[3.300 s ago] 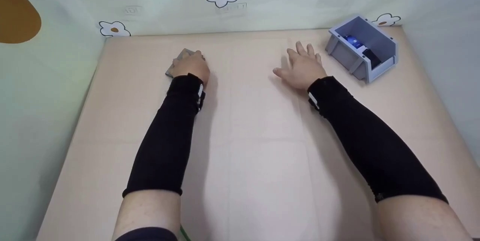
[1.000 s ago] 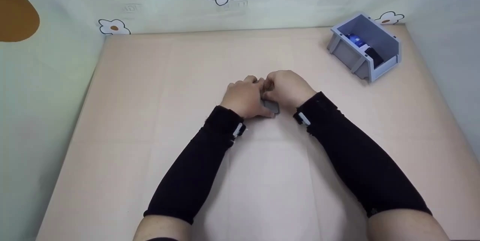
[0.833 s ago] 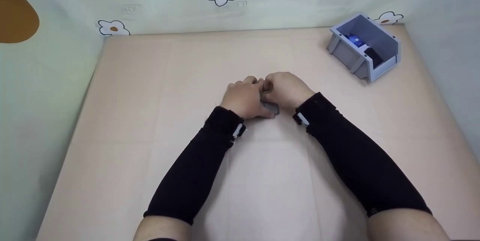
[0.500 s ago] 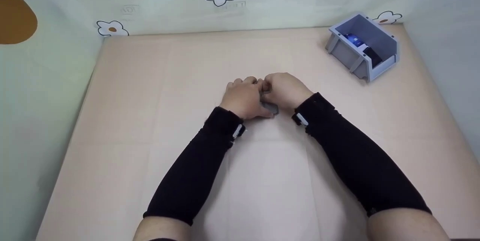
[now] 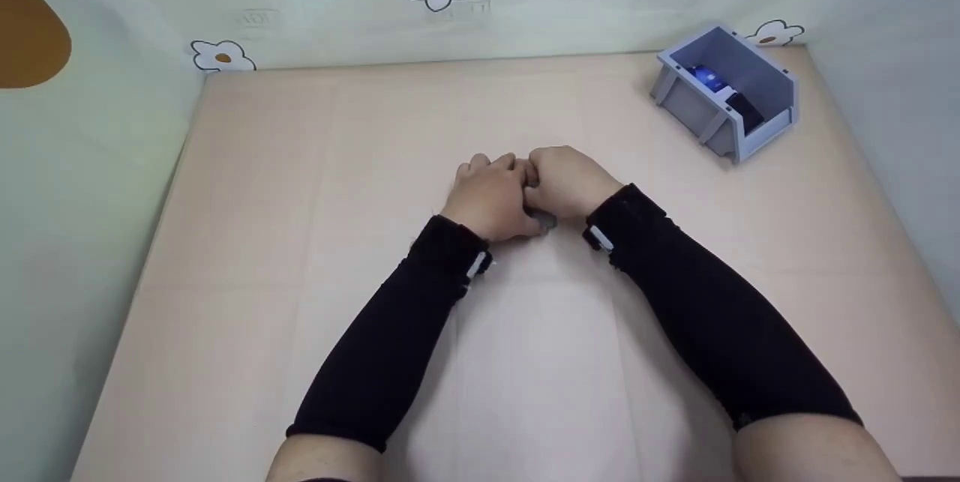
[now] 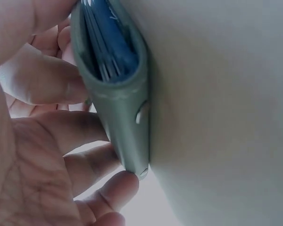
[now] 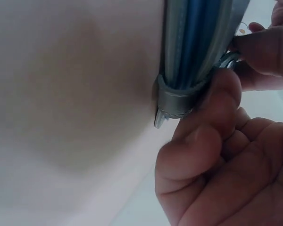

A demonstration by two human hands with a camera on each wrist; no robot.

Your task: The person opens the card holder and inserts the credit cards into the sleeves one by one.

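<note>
A grey-green card holder [image 6: 125, 117] with a stack of blue and pale cards inside lies between both hands, over the middle of the table. My left hand [image 5: 487, 201] grips it from the left, with fingertips along its side and spine in the left wrist view. From the other side my right hand [image 5: 574, 181] pinches the holder's closing strap [image 7: 177, 101] with curled fingers. A round metal snap [image 7: 231, 61] shows beside those fingers. In the head view only a small corner of the card holder [image 5: 544, 220] shows; the hands hide the rest.
A grey-blue plastic bin [image 5: 697, 107] stands at the back right, holding a blue item [image 5: 707, 79] and a black item [image 5: 744, 111]. Pale walls with flower prints bound the beige table [image 5: 247, 332] at the back and sides.
The left hand has brought the card holder from the back left to the middle, where the right hand has joined it. Over the last second the right hand has shifted slightly, covering more of the holder.
</note>
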